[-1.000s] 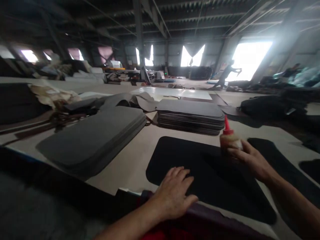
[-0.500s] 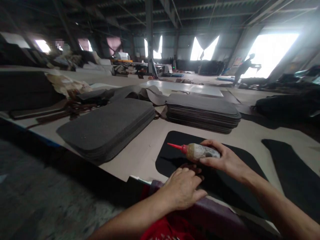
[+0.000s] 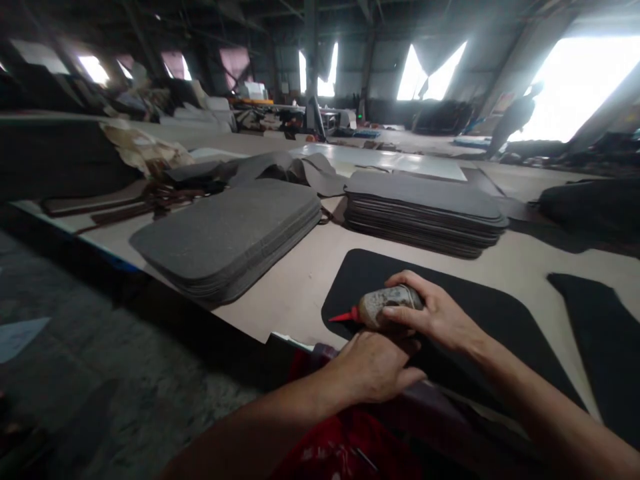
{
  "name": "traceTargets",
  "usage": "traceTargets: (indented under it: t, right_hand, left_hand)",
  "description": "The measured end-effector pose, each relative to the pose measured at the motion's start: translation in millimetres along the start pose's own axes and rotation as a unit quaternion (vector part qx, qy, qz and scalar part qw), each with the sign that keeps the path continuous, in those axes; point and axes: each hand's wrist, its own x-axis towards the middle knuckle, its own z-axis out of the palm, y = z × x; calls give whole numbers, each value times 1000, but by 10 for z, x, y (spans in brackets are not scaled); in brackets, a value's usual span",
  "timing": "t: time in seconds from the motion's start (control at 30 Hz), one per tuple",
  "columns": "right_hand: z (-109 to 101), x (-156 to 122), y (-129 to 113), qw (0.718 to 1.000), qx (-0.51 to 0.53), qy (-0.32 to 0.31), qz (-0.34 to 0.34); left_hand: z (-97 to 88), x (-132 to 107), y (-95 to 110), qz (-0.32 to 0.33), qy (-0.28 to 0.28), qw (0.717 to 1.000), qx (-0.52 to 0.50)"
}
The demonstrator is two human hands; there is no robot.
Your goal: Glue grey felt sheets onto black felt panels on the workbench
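Observation:
My right hand [image 3: 436,312] is wrapped around a squeeze bottle [image 3: 380,305] with a red nozzle, tipped on its side so the tip points left and down at the near left corner of a black rounded mat [image 3: 480,308]. This mat lies flat on the tan worktable [image 3: 300,280]. My left hand [image 3: 376,365] rests palm down on the mat's near edge, fingers together and stretched flat, just below the bottle.
Two stacks of grey mats stand behind: one at the left [image 3: 227,230], one further back [image 3: 425,212]. Another black mat [image 3: 600,327] lies at the right. Crumpled paper and loose strips sit at the far left. A person [image 3: 515,120] stands far off by the bright doorway.
My right hand has tipped the bottle from upright at the mat's far right onto its side and brought it left and down to the mat's near corner. My left hand stayed on the near edge.

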Motion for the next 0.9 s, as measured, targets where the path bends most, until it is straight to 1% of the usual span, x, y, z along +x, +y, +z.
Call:
traceTargets:
  t: [0.13,0.27,0.37,0.47,0.57,0.63,0.73,0.9]
  right_hand:
    - [-17,45,-1,1000,-12,-8,-17]
    - [-54,92,-24,998,-52,-16,-43]
    - [-77,137,-76,988,-104,-24,-109]
    - [-100,184,-158,967,-167,-35,-190]
    - [-124,230,-241,946,-217,-40,-238]
    - [-137,259,-282,938,-236,-45,-250]
    - [-149,300,-306,934,-249,-47,-254]
    - [-179,402,-257,924,-292,-10,-245]
  left_hand:
    - [4,-4,-6,6,5,1000,-4]
    - [13,-5,-9,4,0,1000,-4]
    - [16,0,-13,9,6,1000,-5]
    - [0,4,-19,22,22,999,7]
    - [-32,7,-22,39,29,999,12]
    - [-47,11,-20,38,24,999,6]
    - [-41,17,-18,27,15,1000,3]
    - [14,14,-15,20,20,1000,12]
